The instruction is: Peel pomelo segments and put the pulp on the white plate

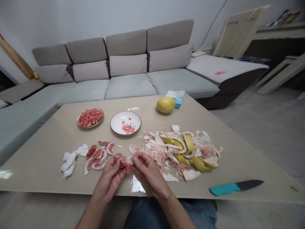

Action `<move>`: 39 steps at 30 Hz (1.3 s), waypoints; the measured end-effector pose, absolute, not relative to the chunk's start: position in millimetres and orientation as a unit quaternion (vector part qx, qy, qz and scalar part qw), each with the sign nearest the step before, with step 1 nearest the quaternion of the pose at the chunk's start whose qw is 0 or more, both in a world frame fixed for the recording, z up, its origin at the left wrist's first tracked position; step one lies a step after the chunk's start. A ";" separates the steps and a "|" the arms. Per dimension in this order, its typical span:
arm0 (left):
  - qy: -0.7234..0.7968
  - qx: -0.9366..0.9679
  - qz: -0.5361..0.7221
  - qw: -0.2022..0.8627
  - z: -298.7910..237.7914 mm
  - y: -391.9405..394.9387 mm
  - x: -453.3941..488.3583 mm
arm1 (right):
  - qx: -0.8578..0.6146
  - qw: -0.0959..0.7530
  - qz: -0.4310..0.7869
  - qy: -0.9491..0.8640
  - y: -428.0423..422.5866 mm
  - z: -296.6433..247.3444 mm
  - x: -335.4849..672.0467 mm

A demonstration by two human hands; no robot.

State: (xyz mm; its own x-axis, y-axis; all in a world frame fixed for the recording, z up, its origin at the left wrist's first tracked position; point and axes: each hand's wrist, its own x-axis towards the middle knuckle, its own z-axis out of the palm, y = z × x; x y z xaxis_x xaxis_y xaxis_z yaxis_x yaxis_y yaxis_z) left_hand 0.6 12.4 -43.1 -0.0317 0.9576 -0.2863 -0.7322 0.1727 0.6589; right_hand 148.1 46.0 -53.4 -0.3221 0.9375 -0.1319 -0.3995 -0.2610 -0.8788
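Near the table's front edge, my left hand (112,175) holds a red pomelo segment (124,163) between thumb and fingers. My right hand (148,170) pinches a pale piece of membrane (131,159) at the segment's right side. Left of my hands lie several unpeeled pomelo segments (98,156) in their white skins. To the right spreads a heap of yellow rind (189,143), white pith and torn membrane. Beyond my hands, a white plate (116,122) bears a few bits of red pulp. A second plate (84,126) is piled with pulp pieces (90,117).
A knife (234,187) with a teal handle lies near the front right edge. At the back stand a whole yellow pomelo (166,105) and a tissue pack (178,102). Crumpled tissue (71,161) lies at the left. A grey sofa (128,86) runs behind the table (47,140).
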 end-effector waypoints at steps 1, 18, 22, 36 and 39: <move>0.359 0.158 0.625 0.674 -43.0 12.3 0.3 | -0.340 0.462 0.717 -0.396 45.7 -53.9 147.5; 0.335 0.151 0.608 0.704 -50.7 1.0 -7.1 | -0.375 0.469 0.689 -0.405 42.4 -56.7 143.7; 0.252 0.079 0.643 0.719 -64.6 6.1 -0.4 | -0.312 0.454 0.774 -0.312 37.0 -56.3 137.0; 0.295 0.109 0.591 0.743 -65.4 3.9 3.8 | -0.313 0.456 0.759 -0.344 29.8 -49.4 137.4; 0.308 0.140 0.589 0.734 -62.1 -0.2 6.3 | -0.289 0.430 0.802 -0.296 31.3 -51.9 138.0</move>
State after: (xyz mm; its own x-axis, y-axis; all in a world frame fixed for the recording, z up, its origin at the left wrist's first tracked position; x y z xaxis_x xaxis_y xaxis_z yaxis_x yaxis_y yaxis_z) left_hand 6.3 -0.2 -62.1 0.1165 0.9508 -0.2870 -0.7789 0.2668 0.5676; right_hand 138.0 31.3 -51.9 -0.4631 0.8612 -0.2097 -0.5186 -0.4551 -0.7238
